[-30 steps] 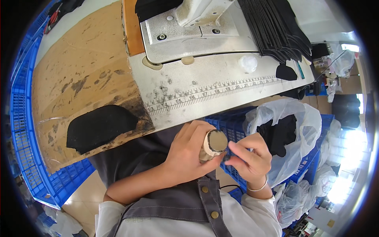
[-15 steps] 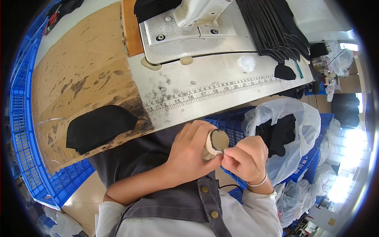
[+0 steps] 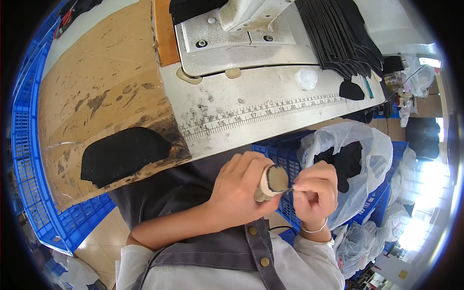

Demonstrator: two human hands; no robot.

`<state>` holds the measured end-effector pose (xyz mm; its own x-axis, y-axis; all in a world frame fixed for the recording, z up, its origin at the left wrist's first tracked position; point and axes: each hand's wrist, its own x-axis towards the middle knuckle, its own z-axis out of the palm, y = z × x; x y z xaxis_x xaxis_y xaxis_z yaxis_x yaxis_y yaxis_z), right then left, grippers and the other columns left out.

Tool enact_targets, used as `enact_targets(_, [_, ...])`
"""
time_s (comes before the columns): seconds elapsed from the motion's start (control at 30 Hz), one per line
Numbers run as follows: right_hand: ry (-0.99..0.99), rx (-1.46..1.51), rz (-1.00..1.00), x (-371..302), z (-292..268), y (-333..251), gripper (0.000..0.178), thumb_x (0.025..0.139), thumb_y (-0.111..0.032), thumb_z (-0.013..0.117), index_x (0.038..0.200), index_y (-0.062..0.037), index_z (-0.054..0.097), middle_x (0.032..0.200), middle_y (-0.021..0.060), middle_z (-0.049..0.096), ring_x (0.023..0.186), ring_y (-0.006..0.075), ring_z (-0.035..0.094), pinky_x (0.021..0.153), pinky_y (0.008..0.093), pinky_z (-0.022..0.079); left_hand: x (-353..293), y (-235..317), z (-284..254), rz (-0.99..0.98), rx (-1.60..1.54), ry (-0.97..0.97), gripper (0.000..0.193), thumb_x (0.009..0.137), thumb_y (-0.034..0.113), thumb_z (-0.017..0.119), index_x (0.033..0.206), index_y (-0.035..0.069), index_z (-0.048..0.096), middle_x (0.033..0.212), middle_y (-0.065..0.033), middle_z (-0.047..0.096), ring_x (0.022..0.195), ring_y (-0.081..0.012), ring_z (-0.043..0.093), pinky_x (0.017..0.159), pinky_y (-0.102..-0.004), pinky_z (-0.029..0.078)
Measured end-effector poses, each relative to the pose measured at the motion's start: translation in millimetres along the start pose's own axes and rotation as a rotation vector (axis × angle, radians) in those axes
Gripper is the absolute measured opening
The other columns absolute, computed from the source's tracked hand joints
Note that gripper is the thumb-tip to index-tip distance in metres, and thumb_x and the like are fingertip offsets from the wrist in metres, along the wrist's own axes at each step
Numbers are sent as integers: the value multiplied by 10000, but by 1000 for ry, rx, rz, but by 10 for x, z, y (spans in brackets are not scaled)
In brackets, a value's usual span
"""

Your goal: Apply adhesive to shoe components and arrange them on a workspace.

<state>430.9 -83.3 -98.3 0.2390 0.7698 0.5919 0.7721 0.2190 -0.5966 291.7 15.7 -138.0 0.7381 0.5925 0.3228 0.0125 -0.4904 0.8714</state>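
Cylinder (image 3: 279, 179): flat end up, long axis tilted rightward; left fingers (image 3: 247, 170) wrap it, right fingers (image 3: 310, 184) pinch dark strand (image 3: 289, 189).

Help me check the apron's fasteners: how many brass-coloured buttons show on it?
2: the upper button just below the left hand in the picture, the lower button nearer the bottom edge, both on the apron. Others may be hidden.

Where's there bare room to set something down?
The brown board is bare beyond the big black piece; so is the pale worktop's ruled front, between that board and the small black piece. Crowded: by the stacked black pieces, and between the left hand, holding a round beige piece, and right hand.
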Motion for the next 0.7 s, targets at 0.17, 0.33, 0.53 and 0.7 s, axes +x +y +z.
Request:
enact_targets(0.17, [-189, 173, 133, 38, -39, 27, 246, 672, -42, 737, 915, -38, 697, 747, 57, 589, 627, 169, 544, 523, 253, 409, 5, -39, -110, 32, -47, -92, 508, 655, 204, 724, 1052, -16, 494, 993, -157, 526, 851, -322, 537, 724, -379, 449])
enact_targets(0.33, [-7, 256, 200, -49, 37, -59, 261, 652, -16, 742, 904, -46, 682, 769, 62, 628, 618, 180, 574, 526, 256, 432, -8, -47, -122, 52, -26, -98, 509, 671, 212, 705, 1061, -28, 482, 999, -170, 518, 855, -330, 535, 729, -386, 446])
enact_targets(0.53, [-83, -3, 11, -69, 23, -90, 276, 655, -2, 730, 921, -53, 677, 786, 71, 634, 624, 199, 581, 529, 263, 444, -5, -43, -110, 36, -30, -107, 511, 671, 205, 699, 1069, -27, 480, 1011, -175, 519, 854, -329, 536, 739, -386, 444])
enact_targets(0.7, [-150, -164, -48, -15, -7, -119, 325, 625, -67, 763, 941, -68, 688, 815, 25, 588, 638, 183, 523, 548, 286, 420, -9, -47, -115, 38, -21, -96, 506, 669, 195, 699, 1070, -22, 480, 1016, -176, 517, 866, -333, 536, 743, -388, 444])
